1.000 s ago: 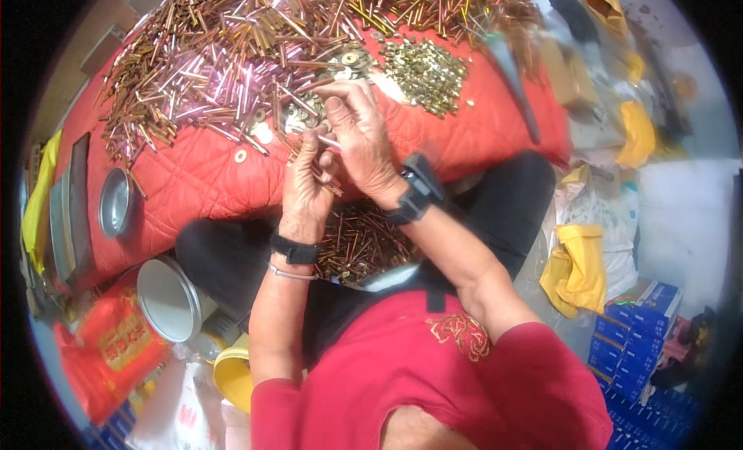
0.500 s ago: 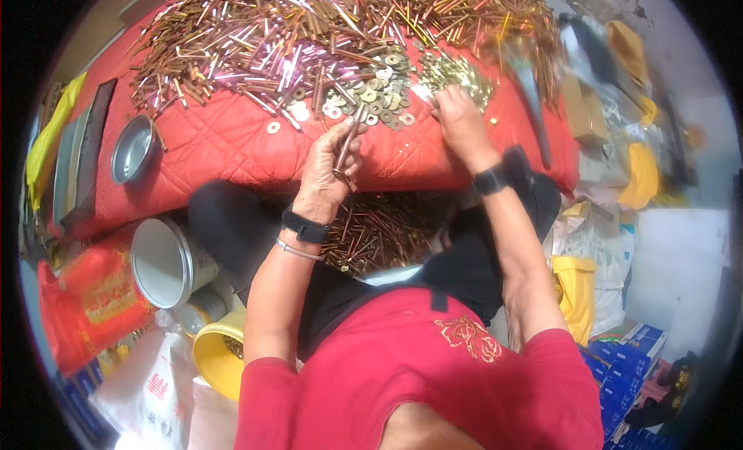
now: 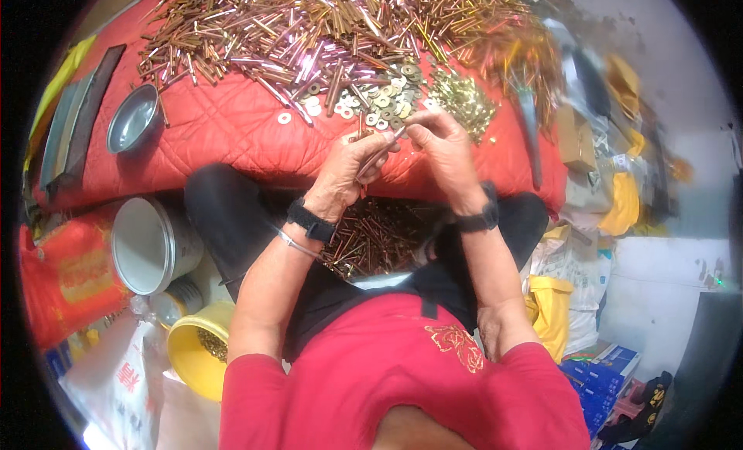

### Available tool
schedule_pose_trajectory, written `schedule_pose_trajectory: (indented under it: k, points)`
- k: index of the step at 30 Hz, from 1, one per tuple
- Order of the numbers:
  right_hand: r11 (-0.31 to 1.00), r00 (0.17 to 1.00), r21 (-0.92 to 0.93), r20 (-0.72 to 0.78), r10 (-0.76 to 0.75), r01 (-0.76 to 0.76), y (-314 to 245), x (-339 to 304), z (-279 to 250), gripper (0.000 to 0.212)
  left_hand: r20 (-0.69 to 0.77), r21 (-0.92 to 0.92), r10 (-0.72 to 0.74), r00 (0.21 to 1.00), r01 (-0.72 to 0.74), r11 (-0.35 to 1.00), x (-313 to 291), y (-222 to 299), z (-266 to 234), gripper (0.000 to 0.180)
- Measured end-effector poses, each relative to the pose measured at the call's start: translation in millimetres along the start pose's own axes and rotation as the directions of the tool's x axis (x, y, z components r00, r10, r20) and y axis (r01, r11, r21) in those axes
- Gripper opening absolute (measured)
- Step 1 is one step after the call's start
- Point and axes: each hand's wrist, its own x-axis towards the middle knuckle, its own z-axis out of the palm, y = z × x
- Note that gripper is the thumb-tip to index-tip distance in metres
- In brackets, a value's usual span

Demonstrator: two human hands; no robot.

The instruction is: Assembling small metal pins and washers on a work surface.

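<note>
Above the near edge of a red quilted cover [image 3: 232, 133], my left hand [image 3: 344, 171] is closed around a slim metal rod [image 3: 376, 156], its tip slanting up to the right. My right hand [image 3: 446, 156] meets that tip with thumb and fingers pinched together; whatever small piece they hold is too hidden to name. Just beyond both hands lies a heap of flat round washers [image 3: 393, 102]. To its right spreads a pile of small shiny brass-coloured pieces [image 3: 464, 106]. Copper-coloured metal rods [image 3: 271, 36] are heaped behind these.
A metal bowl [image 3: 133, 119] rests on the cover's left side. More rods [image 3: 371, 237] lie below, between my knees. On the left stand a round grey-white tub [image 3: 145, 245] and a yellow bucket [image 3: 190, 365]. To the right are a yellow bag [image 3: 551, 307] and blue boxes [image 3: 600, 380].
My right hand has come back from the brass-coloured pieces to the rod's tip. My left hand has shifted slightly right, tilting the rod toward it. The whole view has shifted a little.
</note>
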Motion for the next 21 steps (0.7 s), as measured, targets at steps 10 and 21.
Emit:
schedule_pose_trajectory:
  k: [10,21]
  points:
    - [0.99,0.988,-0.045,0.084,-0.128,0.132,-9.8,2.2,-7.8,0.01,0.116,0.12,0.001,0.993,-0.015,0.993,-4.0,14.1,1.7,0.02]
    - [0.763,0.861,-0.424,0.378,-0.34,0.487,-47.1,-2.7,-13.9,0.011,0.307,-0.156,-0.276,0.911,0.334,0.929,-4.5,17.7,-3.1,0.024]
